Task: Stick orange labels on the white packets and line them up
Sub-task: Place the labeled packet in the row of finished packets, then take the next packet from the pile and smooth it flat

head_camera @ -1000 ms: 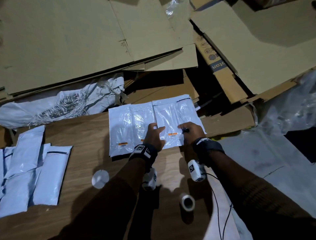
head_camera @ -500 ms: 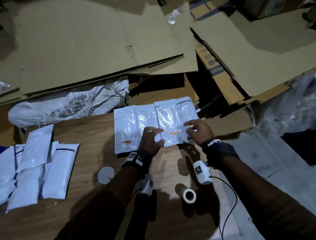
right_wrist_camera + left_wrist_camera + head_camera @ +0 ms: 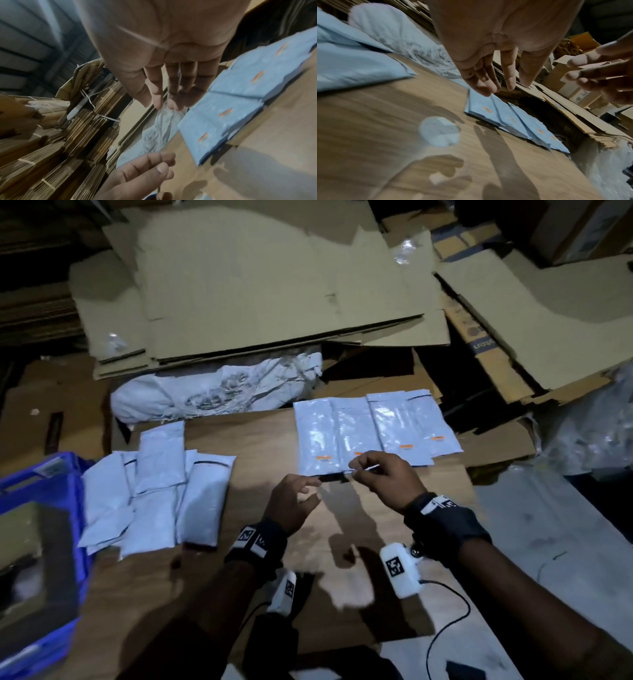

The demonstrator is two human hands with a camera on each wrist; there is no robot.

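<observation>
Packets: four labelled and in a row, a pile left to do

Packets (image 3: 373,436) with labels lie side by side at the far right of the table (image 3: 260,446), four of them, edges touching or slightly overlapping, the right-hand ones reaching past the table's edge over cardboard (image 3: 274,289). Each carries one orange label (image 3: 406,446) near its lower end; the second label from the left is partly hidden behind the right hand (image 3: 380,477). The row runs fairly straight, climbing a little toward the right.

A pile (image 3: 161,487) of white packets, loosely heaped and without visible labels, sits well apart at the left of the table, next to a blue crate (image 3: 44,559). How many are in it is hard to count.

The right hand hovers just in front of the row, thumb and forefinger pinching something thin and pale; it is too small and blurred to name, perhaps a strip of backing or a label. The left hand (image 3: 291,505) is near it, fingers relaxed and holding nothing, one fingertip reaching toward the pinched item. A white disc (image 3: 439,131) lies on the table in the left wrist view; the head view does not show it.

By this evidence the job is partway: four done and lined up, the pile untouched. Likely next is another packet from the pile, labelled and added to the row.
</observation>
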